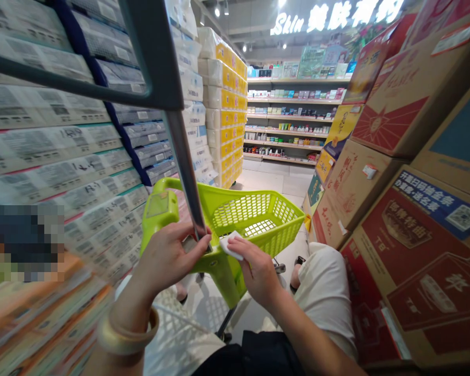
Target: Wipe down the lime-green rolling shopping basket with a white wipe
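Note:
A lime-green shopping cart point(258, 216) with a mesh basket stands in front of me in a store aisle. Its grey metal handle pole point(182, 156) rises from the near rim toward the top left. My left hand point(168, 256), with a gold bangle on the wrist, has its fingers closed around the base of that pole. My right hand point(256, 269) pinches a small white wipe point(232, 244) and presses it against the green rim beside the pole. The basket looks empty.
Stacked tissue packs point(62, 146) wall the left side, with yellow-labelled packs point(229, 104) farther back. Brown and red cardboard cartons point(407, 209) pile up on the right. Product shelves point(290, 125) stand at the aisle's far end under a lit sign. My knee in light trousers point(325, 287) is raised.

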Demonstrator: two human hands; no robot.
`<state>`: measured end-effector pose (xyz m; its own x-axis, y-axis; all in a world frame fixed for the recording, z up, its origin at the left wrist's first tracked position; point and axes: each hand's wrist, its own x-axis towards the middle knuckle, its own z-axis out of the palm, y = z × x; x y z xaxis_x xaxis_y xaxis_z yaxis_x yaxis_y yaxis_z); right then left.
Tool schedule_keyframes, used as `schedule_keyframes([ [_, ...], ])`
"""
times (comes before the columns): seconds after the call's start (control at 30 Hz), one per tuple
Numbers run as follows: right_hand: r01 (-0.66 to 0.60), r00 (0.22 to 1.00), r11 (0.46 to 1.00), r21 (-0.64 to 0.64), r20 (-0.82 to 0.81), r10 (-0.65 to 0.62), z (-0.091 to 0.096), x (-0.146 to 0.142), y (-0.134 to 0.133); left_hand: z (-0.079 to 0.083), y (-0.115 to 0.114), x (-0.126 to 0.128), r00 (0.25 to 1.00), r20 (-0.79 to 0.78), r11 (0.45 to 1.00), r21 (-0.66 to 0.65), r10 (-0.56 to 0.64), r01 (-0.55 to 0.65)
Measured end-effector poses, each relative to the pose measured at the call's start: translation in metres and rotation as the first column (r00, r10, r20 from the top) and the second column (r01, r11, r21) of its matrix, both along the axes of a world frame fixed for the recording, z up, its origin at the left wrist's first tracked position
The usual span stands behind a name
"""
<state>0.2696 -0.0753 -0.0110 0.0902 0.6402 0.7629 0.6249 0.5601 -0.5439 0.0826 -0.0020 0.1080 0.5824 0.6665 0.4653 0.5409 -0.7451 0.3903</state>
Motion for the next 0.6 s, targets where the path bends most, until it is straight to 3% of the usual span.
schedule_keyframes([
  [0.1, -0.085, 0.996, 0.996, 0.011, 0.025, 0.085, 0.004, -0.004, -0.001, -0.001, 0.004, -0.003, 0.999, 0.023, 1.000, 0.011, -0.026, 0.026],
  [0.3, 0.139, 0.989, 0.989, -0.057, -0.038, -0.141, -0.008, 0.009, 0.004, 0.001, 0.006, -0.009, 0.998, 0.033, 0.998, 0.022, -0.053, 0.052],
  [0.5, -0.069, 0.997, 0.998, -0.005, 0.045, 0.069, 0.012, -0.015, 0.005, 0.003, 0.006, -0.014, 0.998, 0.028, 0.998, 0.039, -0.058, 0.057],
  [0.6, 0.031, 0.999, 0.999, -0.037, 0.027, -0.030, 0.004, -0.005, 0.008, 0.002, 0.007, -0.018, 0.996, 0.074, 0.996, 0.076, -0.044, 0.039],
])
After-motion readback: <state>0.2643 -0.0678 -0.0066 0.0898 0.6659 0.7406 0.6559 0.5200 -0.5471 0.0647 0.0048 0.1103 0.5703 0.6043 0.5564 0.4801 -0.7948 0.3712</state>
